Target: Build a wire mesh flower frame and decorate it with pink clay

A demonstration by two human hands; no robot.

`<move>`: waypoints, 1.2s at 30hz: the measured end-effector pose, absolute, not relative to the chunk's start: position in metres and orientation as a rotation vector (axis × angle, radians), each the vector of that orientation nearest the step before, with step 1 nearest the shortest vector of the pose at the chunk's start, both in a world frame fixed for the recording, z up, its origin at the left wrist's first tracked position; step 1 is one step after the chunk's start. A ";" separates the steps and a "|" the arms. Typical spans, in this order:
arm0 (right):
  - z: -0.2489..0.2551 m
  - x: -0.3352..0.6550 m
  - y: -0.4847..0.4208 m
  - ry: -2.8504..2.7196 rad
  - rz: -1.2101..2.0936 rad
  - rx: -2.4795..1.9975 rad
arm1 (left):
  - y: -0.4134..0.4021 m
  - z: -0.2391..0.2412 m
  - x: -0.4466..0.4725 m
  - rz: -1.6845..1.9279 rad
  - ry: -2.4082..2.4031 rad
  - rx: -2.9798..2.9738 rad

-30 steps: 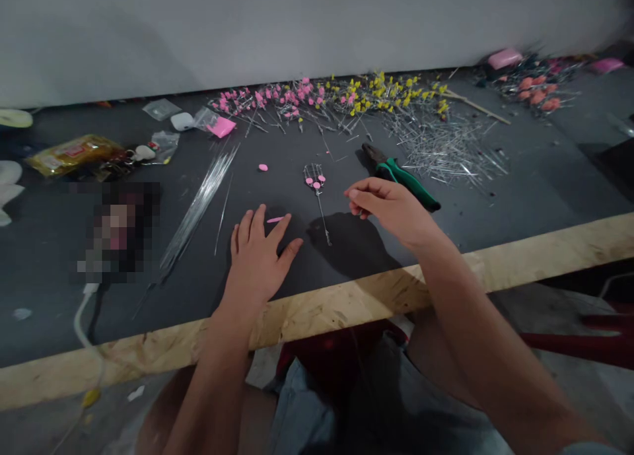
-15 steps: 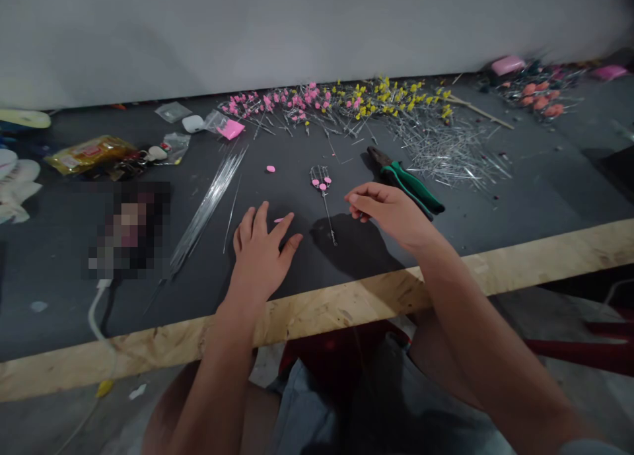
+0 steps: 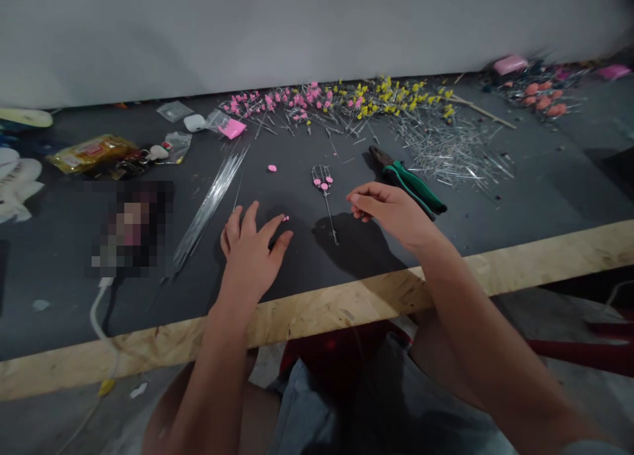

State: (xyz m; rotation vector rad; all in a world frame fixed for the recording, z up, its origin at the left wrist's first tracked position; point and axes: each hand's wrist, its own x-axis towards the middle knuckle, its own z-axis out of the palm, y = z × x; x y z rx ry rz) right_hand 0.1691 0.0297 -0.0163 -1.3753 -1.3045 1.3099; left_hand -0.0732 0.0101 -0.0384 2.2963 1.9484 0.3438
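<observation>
My left hand (image 3: 250,260) rests over the dark tabletop with its fingers spread. Its index fingertip is at a small pink piece (image 3: 286,218), which looks like clay; whether it touches or lies just in front, I cannot tell. My right hand (image 3: 386,210) is closed, thumb against fingers, and anything in the pinch is too small or hidden. Between the hands lies a wire piece (image 3: 327,207) with a twisted stem, a fan of looped wires and several flat pink discs at its head. A pink lump (image 3: 272,168) sits farther back. Green-handled pliers (image 3: 411,183) lie just beyond my right hand.
A bundle of straight wires (image 3: 211,201) lies left of my left hand. Along the wall are pink-tipped wires (image 3: 277,102), yellow-tipped wires (image 3: 401,102) and a heap of bare wire stems (image 3: 458,154). A white cable (image 3: 94,319) crosses the wooden table edge (image 3: 327,313).
My left hand has shifted left and slightly down, its index finger drawing to the pink piece, which now appears smaller and farther right. My right hand has stayed almost still.
</observation>
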 end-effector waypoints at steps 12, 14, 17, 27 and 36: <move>-0.015 0.168 0.029 -1.302 1.318 -1.378 | 0.011 -0.039 -0.072 0.458 1.920 2.279; -0.015 0.168 0.029 -1.306 1.315 -1.378 | 0.010 -0.038 -0.072 0.485 1.912 2.269; -0.016 0.168 0.030 -1.307 1.318 -1.378 | 0.009 -0.037 -0.071 0.461 1.881 2.290; -0.019 0.170 0.030 -1.309 1.311 -1.384 | 0.013 -0.036 -0.074 0.538 1.967 2.252; -0.019 0.171 0.030 -1.302 1.319 -1.378 | 0.012 -0.036 -0.073 0.499 1.971 2.262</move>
